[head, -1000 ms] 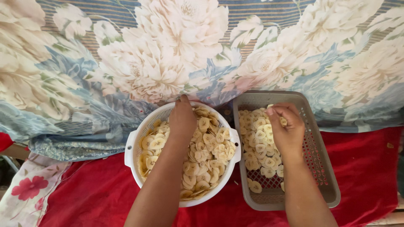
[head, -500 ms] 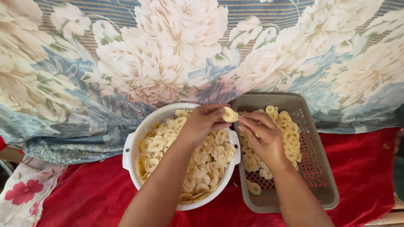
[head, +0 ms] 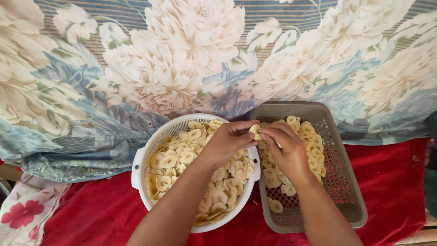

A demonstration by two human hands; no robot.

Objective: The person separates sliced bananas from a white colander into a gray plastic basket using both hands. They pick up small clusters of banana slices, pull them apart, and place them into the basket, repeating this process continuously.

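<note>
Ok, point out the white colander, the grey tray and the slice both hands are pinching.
white colander (head: 139, 160): head view, on its bare left rim by the handle.
grey tray (head: 350, 196): head view, on the bare mesh floor at its right.
banana slice (head: 255, 131): head view, on the pale face showing between the fingers.

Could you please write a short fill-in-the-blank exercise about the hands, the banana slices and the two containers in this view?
1. The left hand and the right hand together hold one banana ____ between the containers.
2. The round white colander is filled with sliced ____.
3. The grey rectangular basket sits to the ____ of the colander.
4. Both containers rest on a ____ cloth.

Missing words: slice; banana; right; red
</note>
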